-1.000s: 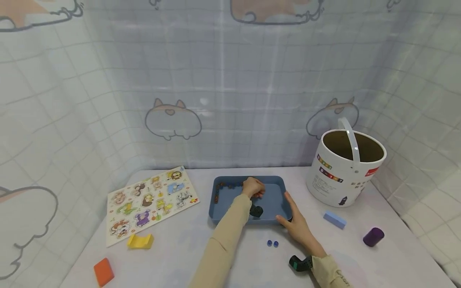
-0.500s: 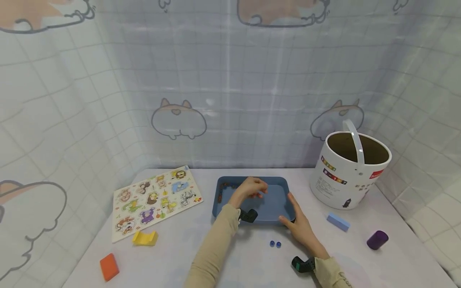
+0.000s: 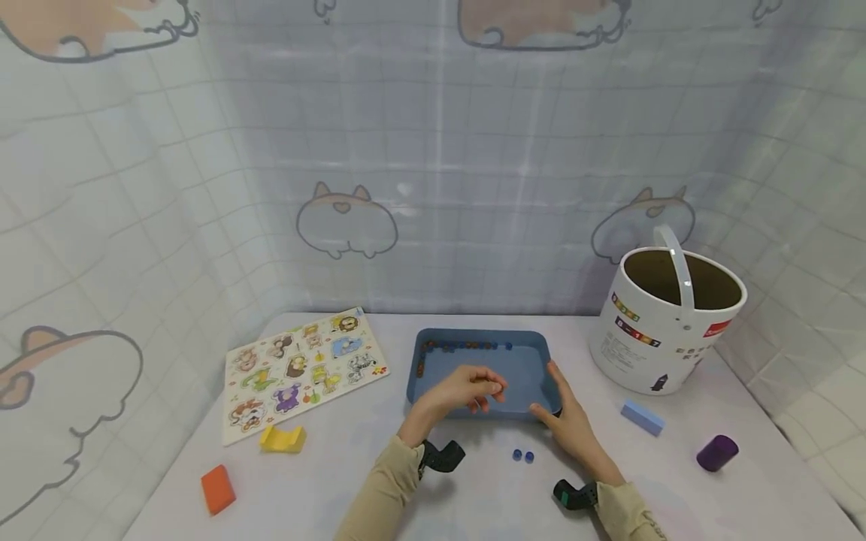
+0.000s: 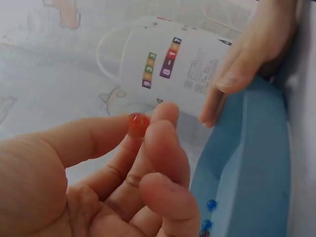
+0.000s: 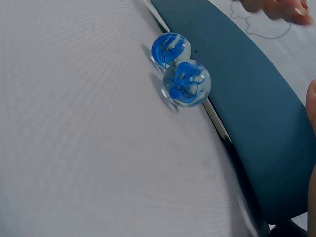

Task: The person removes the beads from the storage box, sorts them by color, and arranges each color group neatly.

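Note:
Between thumb and fingertip, my left hand [image 3: 467, 389] pinches an orange-red glass marble [image 4: 138, 125], held above the front part of the blue tray [image 3: 443, 412]. Along the tray's far and left sides lies a row of orange and blue marbles [image 3: 469, 345]. My right hand [image 3: 570, 422] rests at the tray's front right corner, thumb and fingers spread and fairly straight. Two clear marbles with blue swirls [image 5: 186, 83] lie on the table just in front of the tray.
Behind the right hand stands a white bucket [image 3: 629, 338], with a light blue block [image 3: 643, 418] and a purple cylinder [image 3: 717, 453] before it. At left are an animal puzzle board [image 3: 304, 368], a yellow block [image 3: 283, 439] and an orange block [image 3: 218, 490].
My left hand has drawn back from the tray's far side toward its front edge, carrying the orange-red marble. The marble row is uncovered. The right hand has stayed at the tray's corner.

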`<state>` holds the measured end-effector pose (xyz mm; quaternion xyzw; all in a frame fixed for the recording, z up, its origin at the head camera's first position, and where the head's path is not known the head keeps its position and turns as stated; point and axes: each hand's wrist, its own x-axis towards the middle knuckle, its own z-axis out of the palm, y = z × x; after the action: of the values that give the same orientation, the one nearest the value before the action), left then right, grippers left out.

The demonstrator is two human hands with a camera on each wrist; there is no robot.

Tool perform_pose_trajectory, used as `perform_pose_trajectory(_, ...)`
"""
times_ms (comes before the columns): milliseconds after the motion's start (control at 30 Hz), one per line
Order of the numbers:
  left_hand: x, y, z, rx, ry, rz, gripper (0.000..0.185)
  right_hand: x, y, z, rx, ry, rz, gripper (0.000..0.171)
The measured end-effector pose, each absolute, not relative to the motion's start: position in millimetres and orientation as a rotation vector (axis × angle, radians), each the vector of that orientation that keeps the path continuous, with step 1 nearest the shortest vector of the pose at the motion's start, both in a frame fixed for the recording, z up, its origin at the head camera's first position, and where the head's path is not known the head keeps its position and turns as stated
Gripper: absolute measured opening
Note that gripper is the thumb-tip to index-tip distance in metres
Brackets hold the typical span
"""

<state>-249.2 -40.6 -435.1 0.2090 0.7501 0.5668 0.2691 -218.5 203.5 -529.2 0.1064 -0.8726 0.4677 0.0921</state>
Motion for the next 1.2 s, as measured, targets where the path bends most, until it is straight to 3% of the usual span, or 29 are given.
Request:
perform_pose_trajectory(200, -220, -50, -444, 0.622, 2.015, 1.447, 0.026, -220, 205, -529, 0.319, -2.604, 1.379, 0.087)
perform_pose_trajectory(567, -171, -4, -477, 0.701, 2.129, 1.193, 0.008, -221, 208, -526, 0.346, -2.569, 1.389, 0.085)
perform_pose_trajectory(1200, -164, 10, -470, 0.755, 2.268, 1.038, 0.007, -218, 206, -527, 0.342, -2.566, 1.366, 0.084)
